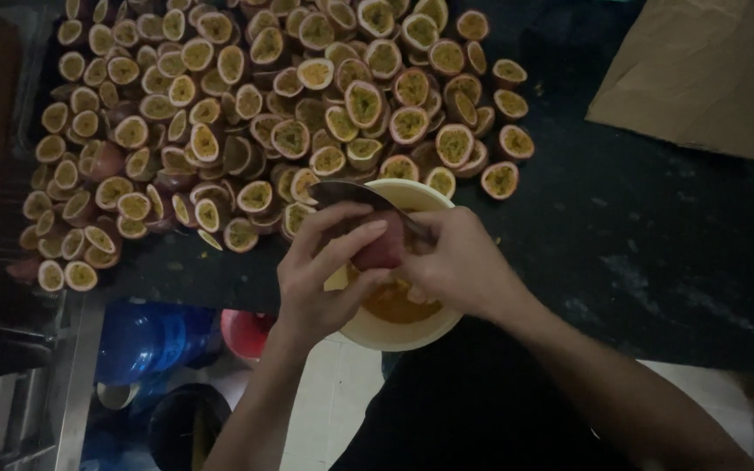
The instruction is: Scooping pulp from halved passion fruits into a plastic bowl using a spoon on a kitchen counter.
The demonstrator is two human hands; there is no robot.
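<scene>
My left hand (325,270) grips a halved passion fruit (383,250), its reddish shell turned up, over a cream bowl (412,194) that holds orange pulp. My right hand (464,262) holds a metal spoon (351,194) whose bowl sticks out to the upper left above the fruit. Both hands meet over the bowl at the front edge of the dark counter. Behind them lies a big heap of cut passion fruit halves (246,113), their yellow seedy insides facing up.
A sheet of brown cardboard (709,74) lies at the back right on the dark counter (656,253). Below the counter's edge at the left stand a blue container (146,340), a red tub (246,336) and a dark bucket (187,423).
</scene>
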